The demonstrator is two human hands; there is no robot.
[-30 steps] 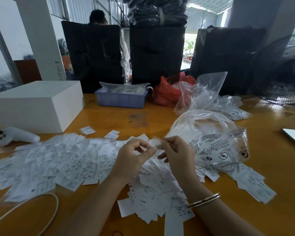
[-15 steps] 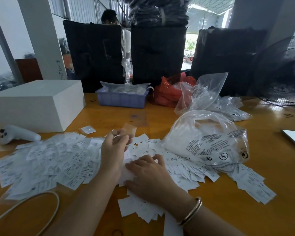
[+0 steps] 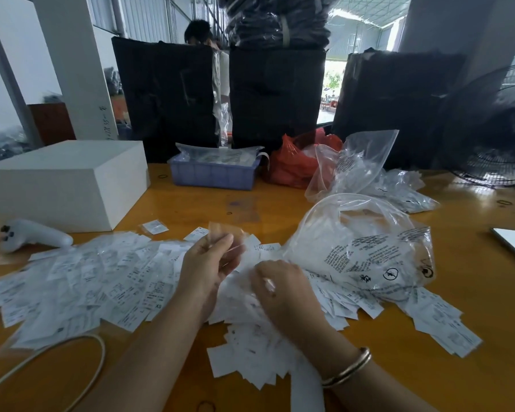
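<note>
Clear plastic sleeve (image 3: 222,234) pinched in left hand (image 3: 205,263); right hand (image 3: 280,289) on paper labels (image 3: 101,278).
Left thumb and fingers close narrowly on the sleeve's lower part, holding it just above the label pile. Right fingers curl down onto the pile, touching labels; blur hides whether they grip one. Labels spread along the near edge of the wooden table (image 3: 458,367), reaching under the printed bag (image 3: 369,254).
</note>
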